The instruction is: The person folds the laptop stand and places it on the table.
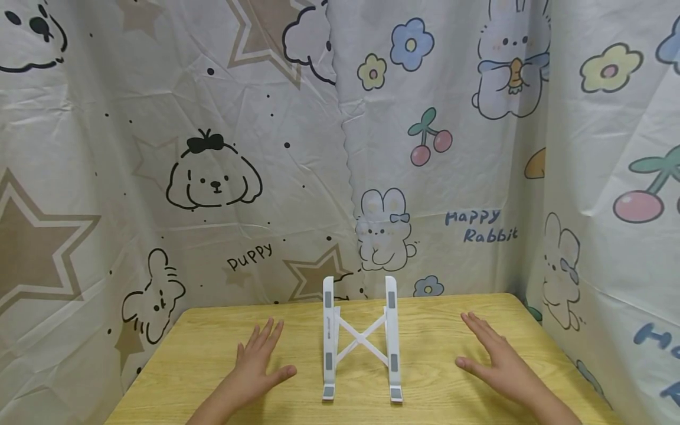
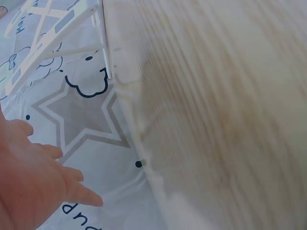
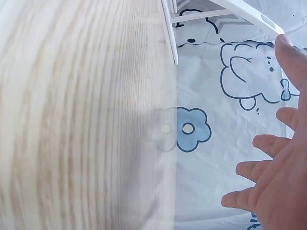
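Observation:
A white folding laptop stand (image 1: 361, 338) with grey pads stands unfolded on the wooden table, its two arms joined by an X-shaped brace. To its left, my left hand (image 1: 255, 363) is held with fingers spread, apart from the stand and holding nothing. On the other side, my right hand (image 1: 499, 366) has its fingers extended and also touches nothing. Part of the laptop stand (image 2: 53, 31) shows at the top left of the left wrist view. The right wrist view catches one arm of the stand (image 3: 254, 17) beyond my right thumb.
The yellow wood-grain table (image 1: 435, 342) reaches back to a printed curtain (image 1: 297, 177) with puppies, stars, rabbits and flowers. More of this cloth hangs along the left and right sides.

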`<state>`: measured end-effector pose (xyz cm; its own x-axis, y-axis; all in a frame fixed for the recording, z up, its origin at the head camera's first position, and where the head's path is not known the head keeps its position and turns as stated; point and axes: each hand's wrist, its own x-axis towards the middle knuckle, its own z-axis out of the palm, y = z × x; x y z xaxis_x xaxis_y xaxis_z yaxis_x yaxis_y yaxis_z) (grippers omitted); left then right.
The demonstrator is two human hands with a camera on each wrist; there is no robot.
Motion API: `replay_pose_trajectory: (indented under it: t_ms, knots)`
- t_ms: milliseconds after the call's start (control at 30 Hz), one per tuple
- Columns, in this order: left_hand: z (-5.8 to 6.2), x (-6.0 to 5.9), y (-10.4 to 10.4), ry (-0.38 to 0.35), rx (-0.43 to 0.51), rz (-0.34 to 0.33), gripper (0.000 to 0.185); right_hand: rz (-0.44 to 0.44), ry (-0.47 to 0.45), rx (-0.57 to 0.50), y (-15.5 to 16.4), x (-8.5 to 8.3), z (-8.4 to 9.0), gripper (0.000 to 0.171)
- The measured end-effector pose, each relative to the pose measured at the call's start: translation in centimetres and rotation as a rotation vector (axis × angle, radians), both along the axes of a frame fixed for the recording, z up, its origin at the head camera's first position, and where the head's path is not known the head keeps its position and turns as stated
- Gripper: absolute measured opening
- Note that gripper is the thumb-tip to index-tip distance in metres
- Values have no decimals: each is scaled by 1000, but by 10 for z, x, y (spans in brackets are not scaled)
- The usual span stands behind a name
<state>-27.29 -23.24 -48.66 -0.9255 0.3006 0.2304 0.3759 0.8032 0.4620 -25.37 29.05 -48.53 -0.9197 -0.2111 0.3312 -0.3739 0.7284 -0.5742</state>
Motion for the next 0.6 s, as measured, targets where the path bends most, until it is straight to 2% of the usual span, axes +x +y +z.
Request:
replay_pose_trajectory:
  t_ms: [133, 300, 600]
  knots:
    - [0, 0, 2, -4, 50, -21, 100, -14, -14, -9, -1, 0, -2, 90]
    - [-2, 0, 3, -70, 146, -27, 101, -42, -47, -46, -5, -1, -2, 90]
    - [-5, -4, 7, -154, 355, 10, 99, -13, -180, -231, -12, -6, -1, 88]
